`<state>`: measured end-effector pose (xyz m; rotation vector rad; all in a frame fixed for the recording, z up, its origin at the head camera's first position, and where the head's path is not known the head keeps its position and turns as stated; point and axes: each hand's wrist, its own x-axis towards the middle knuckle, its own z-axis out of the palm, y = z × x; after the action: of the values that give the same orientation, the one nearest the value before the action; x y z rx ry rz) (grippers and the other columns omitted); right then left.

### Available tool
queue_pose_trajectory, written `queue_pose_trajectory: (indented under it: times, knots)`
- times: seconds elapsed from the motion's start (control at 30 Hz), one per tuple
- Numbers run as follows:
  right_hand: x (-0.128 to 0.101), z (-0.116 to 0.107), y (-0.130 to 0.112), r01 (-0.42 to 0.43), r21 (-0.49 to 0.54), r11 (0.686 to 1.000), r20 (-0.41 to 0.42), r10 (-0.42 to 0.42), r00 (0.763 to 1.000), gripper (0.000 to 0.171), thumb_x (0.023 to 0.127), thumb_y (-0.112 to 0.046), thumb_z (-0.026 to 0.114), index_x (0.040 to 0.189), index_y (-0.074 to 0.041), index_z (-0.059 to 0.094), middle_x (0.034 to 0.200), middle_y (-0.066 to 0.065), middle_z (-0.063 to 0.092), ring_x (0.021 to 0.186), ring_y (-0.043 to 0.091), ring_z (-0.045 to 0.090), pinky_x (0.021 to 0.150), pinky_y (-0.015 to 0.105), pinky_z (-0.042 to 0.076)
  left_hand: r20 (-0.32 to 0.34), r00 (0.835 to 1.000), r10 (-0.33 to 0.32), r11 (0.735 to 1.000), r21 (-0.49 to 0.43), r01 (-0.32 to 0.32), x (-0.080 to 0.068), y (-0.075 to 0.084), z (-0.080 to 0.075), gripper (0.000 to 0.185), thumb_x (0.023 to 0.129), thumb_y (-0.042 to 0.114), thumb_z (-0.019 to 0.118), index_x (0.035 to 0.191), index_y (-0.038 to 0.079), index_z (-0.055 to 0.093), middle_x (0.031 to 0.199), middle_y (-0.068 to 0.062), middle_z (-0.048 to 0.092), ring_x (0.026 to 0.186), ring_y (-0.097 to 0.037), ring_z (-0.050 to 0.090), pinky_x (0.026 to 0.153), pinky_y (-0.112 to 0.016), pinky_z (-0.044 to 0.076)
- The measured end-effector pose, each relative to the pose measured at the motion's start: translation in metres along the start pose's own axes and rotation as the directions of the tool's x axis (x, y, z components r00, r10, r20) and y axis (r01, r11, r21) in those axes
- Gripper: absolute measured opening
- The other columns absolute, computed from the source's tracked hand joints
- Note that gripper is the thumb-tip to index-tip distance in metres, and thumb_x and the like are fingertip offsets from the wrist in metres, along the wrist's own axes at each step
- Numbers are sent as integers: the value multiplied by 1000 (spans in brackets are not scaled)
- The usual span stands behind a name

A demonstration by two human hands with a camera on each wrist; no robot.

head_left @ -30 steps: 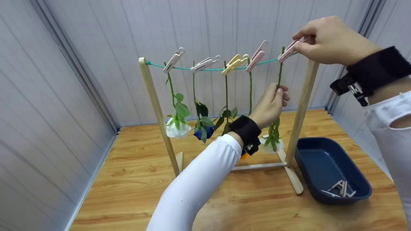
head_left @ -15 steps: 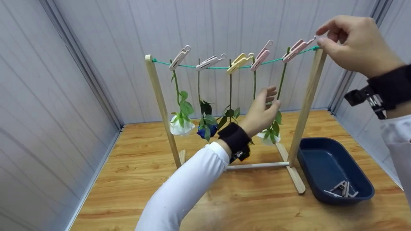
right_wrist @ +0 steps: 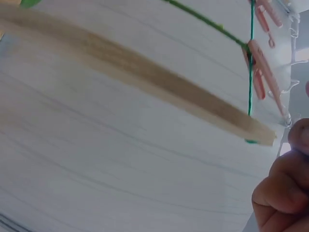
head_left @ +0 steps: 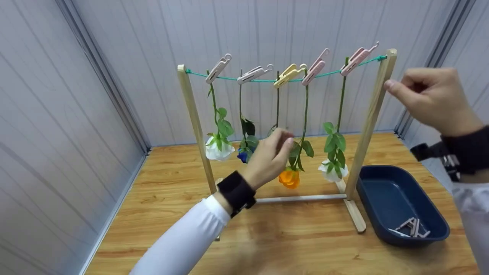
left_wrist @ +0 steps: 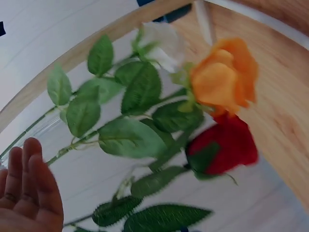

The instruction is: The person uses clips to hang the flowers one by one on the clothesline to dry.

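On the green line (head_left: 267, 80), five light, floppy flowers are pegged by thin stems; the orange one (head_left: 289, 177) is nearest the left hand (head_left: 267, 160). Both hands' fingers are loosely curled, nothing held; right hand (head_left: 431, 99) beside the post (head_left: 372, 110). Stems are best pinched, not blooms.

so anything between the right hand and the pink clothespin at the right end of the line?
Only the light wooden right post of the rack. The right hand is beside it, lower than the pink plastic clothespin on the green string, holding nothing.
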<state>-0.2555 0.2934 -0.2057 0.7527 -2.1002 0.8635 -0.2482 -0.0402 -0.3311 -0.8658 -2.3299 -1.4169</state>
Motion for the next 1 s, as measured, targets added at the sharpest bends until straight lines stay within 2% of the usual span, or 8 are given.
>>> queue_pose_trajectory:
  times: [0.17, 0.3, 0.43, 0.63, 0.7, 0.77, 0.9, 1.0]
  knots:
    - [-27, 15, -1, 60, 57, 997, -18, -59, 998, 52, 94, 12, 70, 51, -8, 47, 50, -14, 35, 45, -1, 25, 44, 19, 21, -113, 993, 46, 991, 128, -31, -30, -17, -13, 26, 115, 17, 48, 117, 0, 68, 100, -14, 74, 86, -19, 67, 79, -31, 60]
    - [-49, 29, -1, 76, 56, 996, -61, -72, 996, 52, 91, 13, 69, 50, -8, 47, 49, -11, 36, 45, -2, 26, 45, 16, 21, -205, 971, 123, 967, 245, -71, -56, -30, -21, 20, 112, 13, 54, 103, 3, 69, 85, -8, 68, 75, -17, 61, 68, -29, 54]
    - [-70, 40, 10, 15, -35, 999, -62, -17, 998, 50, 94, 6, 72, 52, -12, 50, 51, -10, 38, 47, -4, 27, 48, 16, 22, -351, 924, 155, 942, 333, -32, -78, -46, -31, 11, 104, 9, 64, 94, 5, 65, 79, -6, 60, 68, -15, 52, 62, -27, 47]
    - [-100, 48, 29, -169, -209, 963, 50, 183, 982, 50, 100, -11, 75, 56, -16, 51, 55, -9, 40, 48, 1, 30, 50, 23, 25, -557, 829, 58, 953, 279, 121, -106, -76, -44, 25, 94, 0, 72, 106, 0, 51, 96, -10, 48, 80, -14, 42, 69, -27, 40]
    - [-109, 50, 34, -240, -251, 938, 96, 271, 958, 44, 102, -17, 73, 62, -13, 55, 57, -5, 45, 50, 6, 35, 52, 25, 27, -586, 810, 26, 956, 252, 152, -114, -86, -47, 33, 91, -3, 73, 112, -2, 48, 105, -15, 45, 87, -19, 43, 75, -30, 42]
    - [-117, 52, 39, -305, -296, 905, 148, 358, 922, 39, 104, -25, 71, 70, -9, 60, 61, 0, 52, 52, 12, 42, 53, 28, 31, -593, 805, -22, 954, 229, 195, -120, -93, -51, 38, 92, -3, 73, 119, -3, 45, 114, -20, 44, 95, -25, 46, 79, -34, 45]
    - [-128, 62, 51, -390, -382, 838, 280, 507, 815, 43, 107, -39, 66, 95, 2, 63, 75, 12, 62, 60, 23, 53, 55, 34, 38, -550, 820, -159, 931, 192, 309, -128, -104, -59, 50, 97, 0, 69, 138, -6, 41, 134, -28, 47, 109, -38, 57, 83, -47, 55]
    - [-134, 72, 59, -420, -398, 816, 379, 563, 735, 50, 109, -38, 61, 118, 11, 58, 77, 13, 61, 61, 24, 54, 55, 35, 40, -478, 842, -252, 904, 195, 381, -133, -111, -62, 57, 101, 0, 63, 151, -8, 36, 140, -31, 51, 110, -43, 65, 81, -51, 61]
